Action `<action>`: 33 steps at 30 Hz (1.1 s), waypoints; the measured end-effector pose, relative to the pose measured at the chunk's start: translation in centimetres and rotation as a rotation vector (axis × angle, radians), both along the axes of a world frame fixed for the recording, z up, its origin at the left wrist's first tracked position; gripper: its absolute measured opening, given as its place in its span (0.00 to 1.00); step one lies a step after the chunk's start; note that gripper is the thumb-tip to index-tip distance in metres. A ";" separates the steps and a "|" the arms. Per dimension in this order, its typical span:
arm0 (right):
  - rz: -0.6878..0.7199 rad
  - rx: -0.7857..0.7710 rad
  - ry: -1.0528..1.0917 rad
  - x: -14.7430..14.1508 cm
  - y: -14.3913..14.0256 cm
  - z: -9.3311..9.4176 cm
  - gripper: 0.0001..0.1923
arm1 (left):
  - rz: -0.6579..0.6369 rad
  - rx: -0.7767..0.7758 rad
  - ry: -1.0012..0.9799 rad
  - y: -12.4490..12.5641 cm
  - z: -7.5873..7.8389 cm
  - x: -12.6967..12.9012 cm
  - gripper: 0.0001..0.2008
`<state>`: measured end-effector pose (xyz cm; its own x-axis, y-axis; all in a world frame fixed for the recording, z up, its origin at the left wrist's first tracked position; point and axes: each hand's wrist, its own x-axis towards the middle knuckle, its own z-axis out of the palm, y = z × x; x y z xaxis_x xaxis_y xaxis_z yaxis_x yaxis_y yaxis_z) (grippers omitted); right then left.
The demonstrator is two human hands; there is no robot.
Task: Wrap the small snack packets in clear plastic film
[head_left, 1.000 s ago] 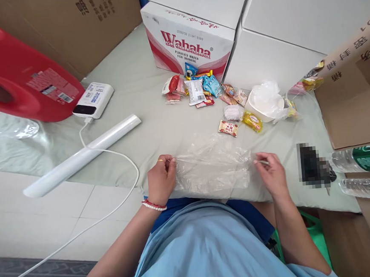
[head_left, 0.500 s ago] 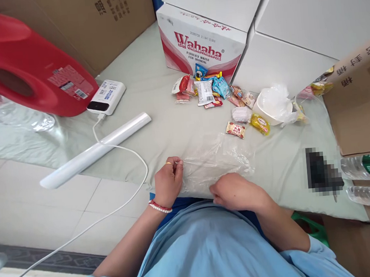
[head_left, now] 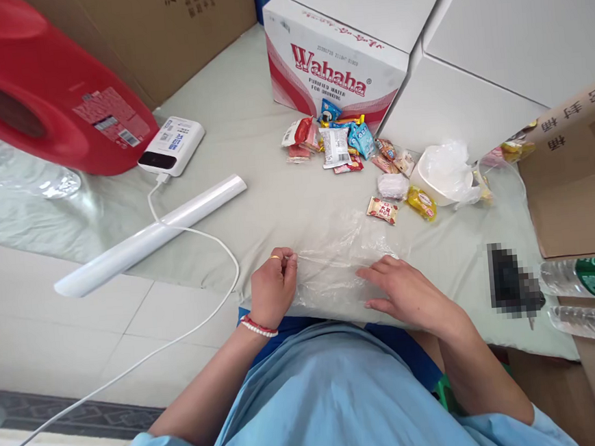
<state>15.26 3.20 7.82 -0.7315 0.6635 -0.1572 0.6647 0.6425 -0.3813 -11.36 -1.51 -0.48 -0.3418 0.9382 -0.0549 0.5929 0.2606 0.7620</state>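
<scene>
A clear plastic bag point(head_left: 332, 272) lies flat on the pale green cloth in front of me. At its left edge, my left hand point(head_left: 274, 285) pinches the film between thumb and forefinger. My right hand point(head_left: 410, 290) rests over the bag's right part with thumb and fingers apart, the fingertips on or just above the film. Just beyond the bag are a cream-and-red snack packet point(head_left: 382, 211), a yellow packet point(head_left: 421, 203) and a pale wrapped piece point(head_left: 393, 186). Farther back lies a heap of small wrapped snacks point(head_left: 340, 144).
A Wahaha water carton point(head_left: 337, 69) stands behind the snacks. To its right is a white bowl point(head_left: 431, 185) with a plastic bag in it. Leftward are a white device point(head_left: 172, 147) with a cable, a white tube point(head_left: 149, 238) and a red jug point(head_left: 50, 84). Bottles point(head_left: 594, 323) lie far right.
My right hand has moved away from my body and rightward over the bag, its curled fingers now spread. My left hand keeps its pinch. The view has shifted slightly.
</scene>
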 end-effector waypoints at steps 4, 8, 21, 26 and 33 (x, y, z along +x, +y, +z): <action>-0.063 -0.043 -0.042 2.8 -3.4 -1.3 0.11 | -0.002 -0.001 0.003 0.2 -0.1 0.1 0.14; -0.025 -0.289 -0.022 4.0 -6.6 -1.0 0.12 | -0.006 -0.015 0.022 0.7 -0.2 0.2 0.14; -0.118 -0.066 -0.038 4.1 -4.6 -4.2 0.07 | -0.017 0.008 0.071 0.7 -0.5 0.4 0.15; -0.176 -0.121 0.018 4.6 -6.7 -3.8 0.10 | -0.022 0.012 0.096 0.7 -0.8 0.6 0.15; -0.430 0.042 0.123 5.0 -7.6 -5.8 0.14 | -0.055 0.015 0.134 0.6 -0.9 0.6 0.15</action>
<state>20.28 -4.42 2.01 -0.3993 0.9153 -0.0529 0.8261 0.3342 -0.4537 -10.72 -0.89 -1.39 -0.2930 0.9561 0.0019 0.7027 0.2140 0.6786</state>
